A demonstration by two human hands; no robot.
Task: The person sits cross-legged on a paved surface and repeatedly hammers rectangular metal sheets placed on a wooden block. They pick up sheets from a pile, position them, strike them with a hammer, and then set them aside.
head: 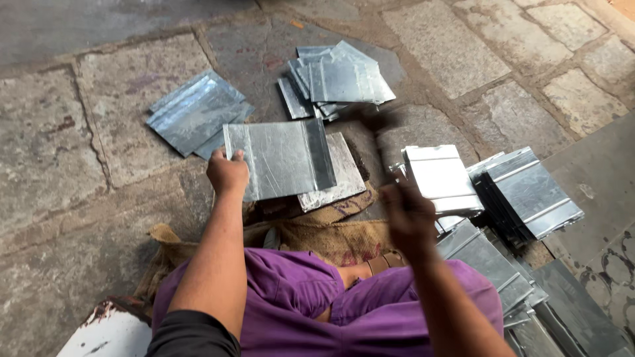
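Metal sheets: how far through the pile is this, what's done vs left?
Looks done: two loose piles of sheets lie on the stone floor ahead. In hand: the left hand grips one folded sheet over a flat plate; the right hand is blurred, seemingly swinging a hammer. Likely left: stacks at right, several deep.

Stone-slab floor [463, 53], burlap sacking [331, 238], stacks of folded metal sheets [195, 112]

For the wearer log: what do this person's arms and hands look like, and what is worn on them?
Both forearms are bare, with no gloves on the left hand or the motion-blurred right hand. A dark sleeve covers the left upper arm. No rings or watch are visible.
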